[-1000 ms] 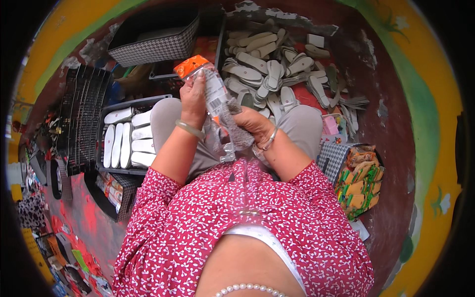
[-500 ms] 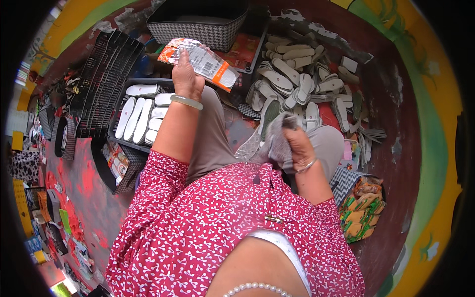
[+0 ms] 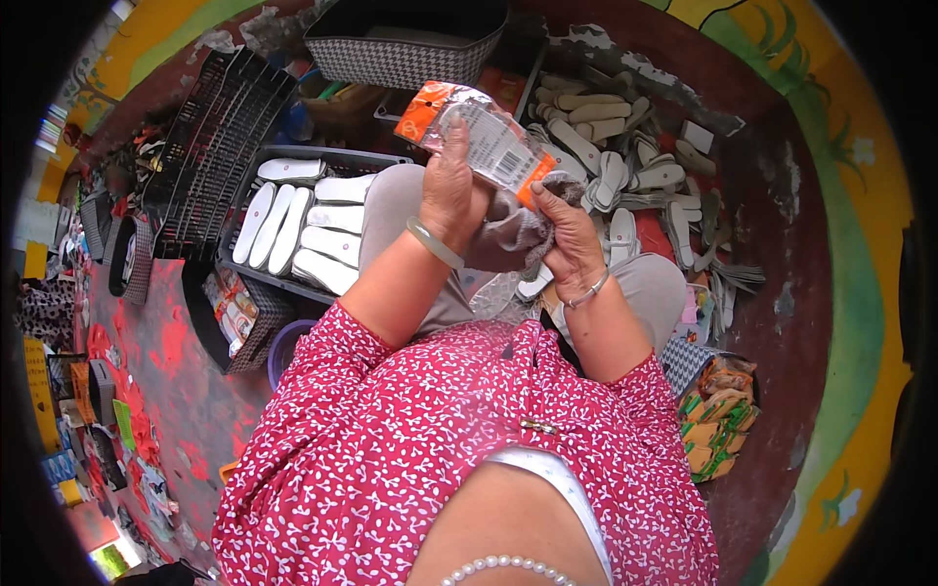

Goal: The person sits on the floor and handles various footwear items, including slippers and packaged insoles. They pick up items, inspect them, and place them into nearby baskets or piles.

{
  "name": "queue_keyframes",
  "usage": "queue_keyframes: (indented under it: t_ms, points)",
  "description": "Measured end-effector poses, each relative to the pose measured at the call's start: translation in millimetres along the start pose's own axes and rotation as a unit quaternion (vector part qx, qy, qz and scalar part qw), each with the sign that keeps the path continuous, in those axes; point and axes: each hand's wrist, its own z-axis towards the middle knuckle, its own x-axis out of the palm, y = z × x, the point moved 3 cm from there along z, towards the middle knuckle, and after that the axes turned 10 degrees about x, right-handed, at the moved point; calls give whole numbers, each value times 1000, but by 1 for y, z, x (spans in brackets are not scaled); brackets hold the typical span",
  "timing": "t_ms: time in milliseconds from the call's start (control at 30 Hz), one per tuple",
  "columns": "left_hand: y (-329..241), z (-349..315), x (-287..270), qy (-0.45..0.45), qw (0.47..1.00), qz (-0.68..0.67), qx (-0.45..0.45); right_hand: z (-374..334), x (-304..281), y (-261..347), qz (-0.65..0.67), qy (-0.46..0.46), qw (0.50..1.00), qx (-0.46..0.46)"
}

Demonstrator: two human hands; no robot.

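My left hand (image 3: 451,190) is closed on a clear plastic package (image 3: 493,146) with orange ends and a barcode, thumb on top. The package is tilted, raised above my knees. My right hand (image 3: 575,239) grips a grey cloth (image 3: 513,227) and holds it against the package's lower right end. Beyond my left forearm, white insoles (image 3: 329,242) lie in rows in a dark plastic crate (image 3: 233,230). Past my right hand, many loose pale insoles (image 3: 611,176) are heaped on the floor. Part of that heap is hidden behind the cloth and my right hand.
Black slatted crates (image 3: 220,146) stand at the far left. A houndstooth basket (image 3: 405,61) sits at the back. Another basket (image 3: 262,337) and a purple bucket (image 3: 283,354) are to my left. By my right elbow is a bin (image 3: 689,366) of packaged items (image 3: 720,420).
My left hand has moved right with the package. My right hand has lifted the grey cloth from my lap and brought it against the package's lower end.
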Motion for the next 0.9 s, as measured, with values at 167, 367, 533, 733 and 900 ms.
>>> queue_keyframes:
  t_ms: [167,367,533,733,900]
  points:
    - [34,-30,-21,11,989,129,-77,5,-18,0,8,-82,993,-85]
    - [40,-34,-28,-76,994,46,-67,-1,-18,-19,-85,-99,986,-103]
    - [24,-20,-45,-107,994,31,-18,-10,-29,-29,-138,-97,986,-15]
    - [-71,22,-58,-37,982,174,60,-28,-79,12,-7,-166,986,-9]
    - [-73,0,-57,24,995,-6,-95,-44,8,74,-12,40,990,-134]
